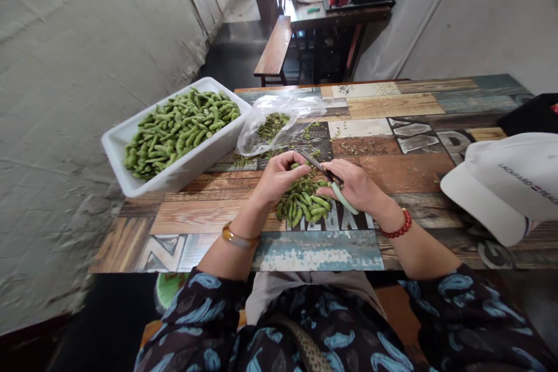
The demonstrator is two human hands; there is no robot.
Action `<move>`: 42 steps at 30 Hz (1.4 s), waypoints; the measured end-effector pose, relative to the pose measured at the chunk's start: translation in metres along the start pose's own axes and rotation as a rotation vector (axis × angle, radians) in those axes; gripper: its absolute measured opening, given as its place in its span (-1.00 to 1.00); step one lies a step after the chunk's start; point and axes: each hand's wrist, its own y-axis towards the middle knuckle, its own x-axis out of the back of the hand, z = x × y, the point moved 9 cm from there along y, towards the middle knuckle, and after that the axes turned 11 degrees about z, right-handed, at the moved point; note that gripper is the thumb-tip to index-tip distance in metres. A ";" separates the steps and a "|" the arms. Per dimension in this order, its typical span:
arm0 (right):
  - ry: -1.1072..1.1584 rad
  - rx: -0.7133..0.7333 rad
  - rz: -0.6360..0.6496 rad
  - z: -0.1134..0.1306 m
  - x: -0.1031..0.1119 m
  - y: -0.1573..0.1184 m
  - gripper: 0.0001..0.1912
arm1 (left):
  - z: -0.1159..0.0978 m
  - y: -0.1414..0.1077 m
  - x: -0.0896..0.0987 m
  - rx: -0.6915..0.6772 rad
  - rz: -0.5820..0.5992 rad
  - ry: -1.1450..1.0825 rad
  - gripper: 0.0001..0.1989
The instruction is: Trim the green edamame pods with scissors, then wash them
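Note:
My right hand (351,183) is wrapped round a pair of scissors (339,195) with pale green handles, the blades pointing up and left toward my other hand. My left hand (283,177) is pinched on a green soybean pod (295,166), mostly hidden by the fingers, close to the blade tips. Below both hands, a small pile of soybean pods (305,206) lies on the table. Up and to the left, a white plastic tub (192,165) is heaped with more pods. Beside it, a clear plastic bag (300,107) holds small green-brown trimmings (272,126).
Trimmings are scattered over the patchwork-patterned table (192,218). A white cap (510,180) sits at the right, a black item (529,119) behind it. A rough grey wall (87,58) runs along the left. Farther off are a bench (275,49) and a cluttered second table (340,17).

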 end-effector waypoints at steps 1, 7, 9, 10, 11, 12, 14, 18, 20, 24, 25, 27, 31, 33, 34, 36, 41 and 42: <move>0.007 -0.017 -0.003 -0.002 0.000 0.000 -0.55 | 0.002 0.000 0.001 0.018 -0.009 -0.029 -0.75; 0.008 -0.137 -0.069 -0.016 0.008 -0.001 -0.54 | 0.015 -0.001 0.007 0.098 -0.092 -0.308 -0.66; -0.005 -0.126 -0.063 -0.015 0.006 -0.001 -0.52 | 0.015 -0.001 0.008 0.096 -0.104 -0.378 -0.64; -0.009 -0.114 -0.058 -0.014 0.005 -0.001 -0.51 | 0.014 -0.001 0.008 0.095 -0.110 -0.408 -0.63; -0.011 -0.103 -0.051 -0.013 0.004 -0.001 -0.50 | 0.014 -0.001 0.009 0.095 -0.116 -0.436 -0.62; -0.012 -0.093 -0.044 -0.012 0.002 -0.001 -0.49 | 0.013 -0.001 0.010 0.096 -0.123 -0.459 -0.61; -0.019 -0.081 -0.034 -0.011 0.000 -0.002 -0.47 | 0.012 -0.001 0.010 0.098 -0.132 -0.492 -0.60; -0.024 -0.073 -0.022 -0.008 -0.001 -0.001 -0.47 | 0.012 -0.002 0.004 0.105 -0.105 -0.501 -0.61; -0.019 -0.077 -0.022 -0.007 0.001 0.000 -0.49 | 0.014 -0.002 -0.001 0.111 -0.082 -0.492 -0.61; -0.012 -0.097 -0.021 -0.008 0.003 0.001 -0.51 | 0.018 -0.002 -0.007 0.127 -0.061 -0.477 -0.62; -0.012 -0.099 -0.021 -0.008 0.004 0.001 -0.51 | 0.019 -0.002 -0.008 0.128 -0.057 -0.475 -0.62; -0.009 -0.097 -0.023 -0.008 0.004 0.002 -0.50 | 0.020 -0.002 -0.010 0.129 -0.050 -0.476 -0.62; 0.004 -0.088 -0.036 -0.008 0.005 0.001 -0.47 | 0.022 -0.002 -0.011 0.130 -0.053 -0.473 -0.63; 0.004 -0.082 -0.045 -0.007 0.006 0.001 -0.49 | 0.021 -0.002 -0.011 0.122 -0.055 -0.465 -0.64; 0.005 -0.077 -0.049 -0.006 0.007 0.001 -0.51 | 0.020 -0.002 -0.010 0.116 -0.054 -0.462 -0.65; 0.008 -0.066 -0.048 -0.005 0.008 0.001 -0.54 | 0.018 -0.001 -0.009 0.101 -0.053 -0.462 -0.66; 0.025 -0.079 -0.022 -0.007 0.006 0.001 -0.55 | 0.014 -0.001 -0.003 0.084 -0.072 -0.502 -0.69; 0.032 -0.089 -0.024 -0.008 0.006 0.001 -0.55 | 0.014 -0.001 0.000 0.082 -0.080 -0.512 -0.70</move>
